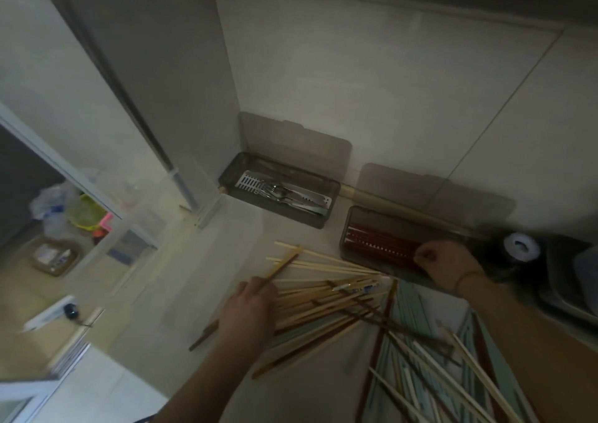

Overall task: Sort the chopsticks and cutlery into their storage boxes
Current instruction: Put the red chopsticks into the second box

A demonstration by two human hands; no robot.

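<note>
Your left hand (250,306) pinches one tan wooden chopstick (282,265); your right hand (445,265) curls at the grey box of red chopsticks (378,244), centre right; forks sit boxed (284,193); most mixed chopsticks (339,296) remain scattered on the counter (226,261).

A pale counter (310,238) carries two open grey boxes (278,193) against the wall. A loose heap of chopsticks (339,296) lies spread before them.
</note>
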